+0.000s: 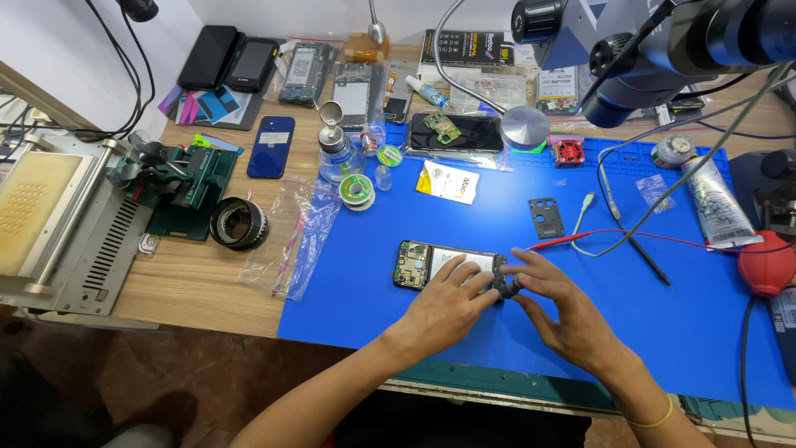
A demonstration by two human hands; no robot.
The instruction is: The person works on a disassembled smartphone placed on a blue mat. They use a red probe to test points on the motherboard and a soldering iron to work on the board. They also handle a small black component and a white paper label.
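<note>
An opened phone (419, 263) with its back cover off lies flat on the blue work mat (373, 307), its circuit board exposed at the left end. My left hand (444, 307) rests on the phone's right half, fingers spread over it. My right hand (560, 311) is at the phone's right end, thumb and fingers pinching a small dark part (507, 287) against the phone's edge. A yellow band sits on my right wrist.
A small black plate (546, 217), red and black test probes (564, 241), a white tube (715, 206) and a red blower bulb (767, 265) lie to the right. Solder spools (356, 191), a bottle (336, 152), a blue phone (270, 146) and a green clamp fixture (178, 184) stand left. A microscope (630, 41) hangs overhead.
</note>
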